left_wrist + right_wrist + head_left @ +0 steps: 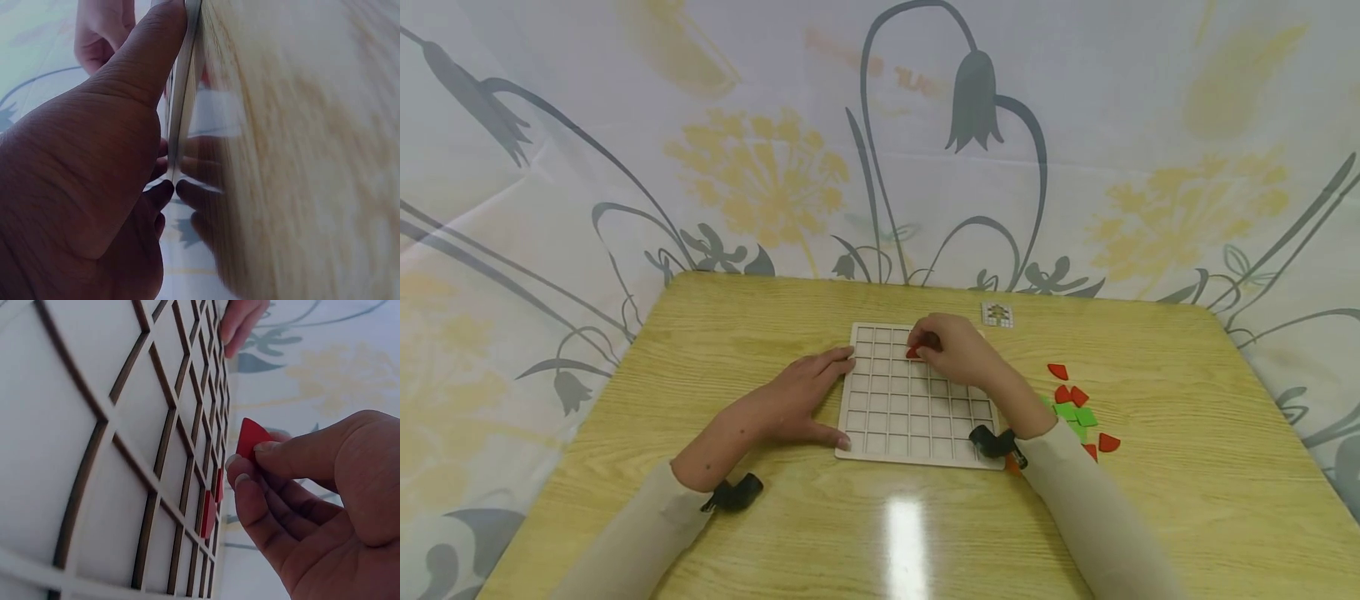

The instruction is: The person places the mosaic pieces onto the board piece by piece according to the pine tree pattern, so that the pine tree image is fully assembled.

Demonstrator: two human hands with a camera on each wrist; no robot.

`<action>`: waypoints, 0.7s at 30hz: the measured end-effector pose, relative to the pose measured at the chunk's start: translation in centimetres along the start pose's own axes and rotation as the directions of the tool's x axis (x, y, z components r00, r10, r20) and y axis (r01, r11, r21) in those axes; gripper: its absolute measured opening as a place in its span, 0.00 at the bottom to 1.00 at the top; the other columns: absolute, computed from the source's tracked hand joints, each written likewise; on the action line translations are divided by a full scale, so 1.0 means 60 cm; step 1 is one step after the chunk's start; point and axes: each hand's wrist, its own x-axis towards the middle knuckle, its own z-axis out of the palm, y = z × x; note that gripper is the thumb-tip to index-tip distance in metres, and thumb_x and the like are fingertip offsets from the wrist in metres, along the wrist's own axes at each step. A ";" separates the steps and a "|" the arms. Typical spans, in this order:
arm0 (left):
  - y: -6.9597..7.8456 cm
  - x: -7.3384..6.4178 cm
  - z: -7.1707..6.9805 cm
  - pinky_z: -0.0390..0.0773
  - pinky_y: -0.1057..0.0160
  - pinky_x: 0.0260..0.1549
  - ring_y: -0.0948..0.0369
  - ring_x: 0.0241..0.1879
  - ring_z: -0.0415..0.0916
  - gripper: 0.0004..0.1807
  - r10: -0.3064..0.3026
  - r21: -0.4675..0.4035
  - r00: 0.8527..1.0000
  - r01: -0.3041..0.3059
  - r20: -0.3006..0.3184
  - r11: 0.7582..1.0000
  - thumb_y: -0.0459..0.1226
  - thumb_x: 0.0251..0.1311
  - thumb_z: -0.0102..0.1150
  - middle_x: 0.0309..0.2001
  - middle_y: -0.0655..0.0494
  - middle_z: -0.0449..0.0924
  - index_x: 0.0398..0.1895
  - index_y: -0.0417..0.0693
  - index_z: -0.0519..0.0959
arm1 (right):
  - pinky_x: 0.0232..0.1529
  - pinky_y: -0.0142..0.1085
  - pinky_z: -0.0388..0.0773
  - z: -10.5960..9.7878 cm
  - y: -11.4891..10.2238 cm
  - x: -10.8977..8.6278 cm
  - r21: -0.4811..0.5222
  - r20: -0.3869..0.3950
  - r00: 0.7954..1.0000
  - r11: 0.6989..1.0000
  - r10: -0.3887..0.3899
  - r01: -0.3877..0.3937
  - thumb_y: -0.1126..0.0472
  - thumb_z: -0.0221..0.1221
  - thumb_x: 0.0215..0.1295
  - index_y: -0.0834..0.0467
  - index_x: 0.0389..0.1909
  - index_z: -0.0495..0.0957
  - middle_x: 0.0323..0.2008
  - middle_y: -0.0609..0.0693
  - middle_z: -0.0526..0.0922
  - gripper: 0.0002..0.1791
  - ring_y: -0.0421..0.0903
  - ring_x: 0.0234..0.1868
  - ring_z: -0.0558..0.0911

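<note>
A pale square board [887, 422] with a raised grid lies on the table. My left hand [782, 404] rests against its left side, thumb near the front corner and fingertips farther back along the edge. Over the far part of the grid, my right hand [958, 348] pinches a red quarter-circle tile [250, 439] between thumb and fingers. In the right wrist view the tile is held apart from the board. Two other red tiles [208, 514] sit in grid cells beyond it. Those cells are mostly covered by the right hand in the head view.
Right of the board lie loose red tiles [1057, 372] and green square tiles [1086, 417]; an orange piece [1013, 464] shows partly beneath the right forearm. A small pattern card [997, 314] lies behind the board. A printed cloth [760, 192] hangs behind the wooden table [760, 317].
</note>
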 end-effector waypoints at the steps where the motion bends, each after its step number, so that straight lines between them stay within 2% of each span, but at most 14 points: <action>1: -0.001 0.000 0.000 0.53 0.42 0.80 0.47 0.84 0.48 0.66 0.001 -0.001 1.000 -0.001 -0.001 1.000 0.69 0.55 0.71 0.87 0.48 0.44 0.86 0.43 0.53 | 0.42 0.42 0.81 0.001 -0.002 0.002 0.000 0.002 1.000 1.000 0.006 -0.006 0.72 0.61 0.72 0.60 0.43 0.87 0.38 0.50 0.87 0.07 0.44 0.38 0.83; 8: -0.002 0.000 0.000 0.53 0.43 0.80 0.47 0.84 0.48 0.66 0.001 0.008 1.000 -0.001 -0.004 1.000 0.69 0.55 0.71 0.86 0.48 0.44 0.86 0.43 0.53 | 0.41 0.44 0.81 0.008 -0.011 0.019 0.015 0.013 0.998 0.998 0.057 -0.057 0.70 0.61 0.73 0.60 0.42 0.86 0.36 0.51 0.88 0.06 0.45 0.36 0.83; 15: 0.001 0.000 -0.001 0.53 0.43 0.80 0.47 0.83 0.48 0.66 -0.004 0.007 1.000 0.004 -0.002 1.000 0.70 0.55 0.70 0.86 0.49 0.44 0.86 0.44 0.53 | 0.46 0.45 0.82 0.016 -0.011 0.031 -0.007 0.010 0.993 0.993 0.118 -0.118 0.68 0.60 0.74 0.58 0.44 0.87 0.39 0.50 0.88 0.07 0.46 0.39 0.84; 21: 0.000 0.000 0.000 0.54 0.42 0.79 0.47 0.83 0.48 0.65 0.006 0.008 1.000 -0.005 -0.006 1.000 0.69 0.55 0.72 0.86 0.48 0.45 0.85 0.42 0.54 | 0.44 0.44 0.82 0.023 -0.003 0.036 0.001 0.019 0.992 0.993 0.122 -0.122 0.69 0.59 0.74 0.58 0.44 0.87 0.38 0.50 0.88 0.09 0.45 0.38 0.84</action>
